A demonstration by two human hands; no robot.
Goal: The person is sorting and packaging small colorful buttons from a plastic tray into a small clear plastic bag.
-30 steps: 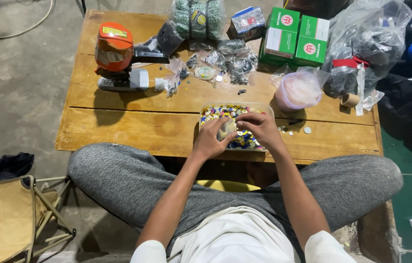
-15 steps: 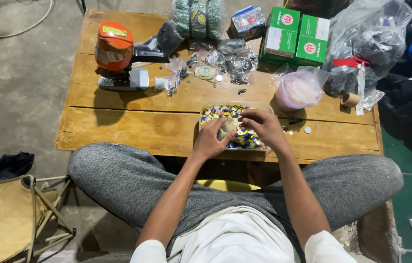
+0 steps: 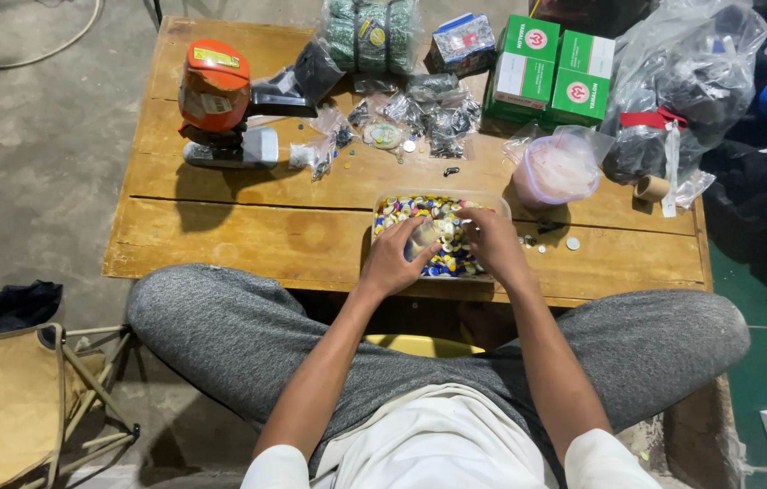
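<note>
I sit cross-legged in grey trousers at a low wooden table (image 3: 247,226) seen from above. Along its far edge, from my right to my left, stand a big clear plastic bag (image 3: 682,81) of dark items, two green boxes (image 3: 551,72), a bundle of green cord rolls (image 3: 372,32) and an orange and grey machine (image 3: 216,100). A lidded pink tub (image 3: 554,172) sits in plastic film near my right, with small packets of dark parts (image 3: 429,113) behind the middle of the table.

Just in front of me, near the table's front edge, is a clear shallow tray (image 3: 381,206) filled with small, colourful round buttons (image 3: 419,210). Both my hands are in it. My left hand (image 3: 394,261) curls loosely, fingertips pinching a pale, round piece (image 3: 423,238) above the heap. My right hand (image 3: 490,246) is beside it, fingers bent down into the buttons; I cannot tell whether it grips anything. A few loose silver discs (image 3: 572,243) lie on the wood just to my right of the tray.
</note>
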